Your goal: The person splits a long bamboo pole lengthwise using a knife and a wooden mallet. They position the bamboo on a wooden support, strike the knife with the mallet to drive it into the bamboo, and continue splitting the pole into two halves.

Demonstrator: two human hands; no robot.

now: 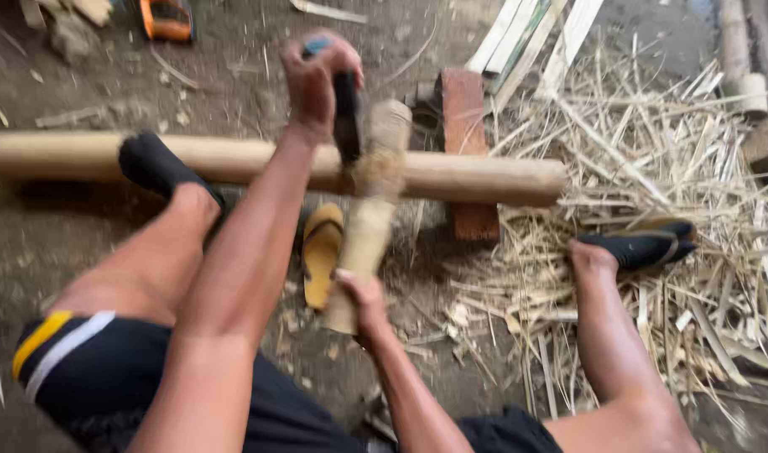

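Note:
My left hand is raised over the middle of the scene and grips the handle of a dark blade that points down. The blade meets the top of a short pale bamboo piece, which leans upright against a long horizontal bamboo pole. My right hand holds the lower end of that short piece. The picture is blurred by motion, so the blade's edge is unclear. My left foot, in a black sock, rests on the pole.
A red brick lies under the pole. A yellow sandal sits on the dirt floor beneath it. Bamboo strips and shavings pile up on the right, around my right foot. An orange tool lies at the far left.

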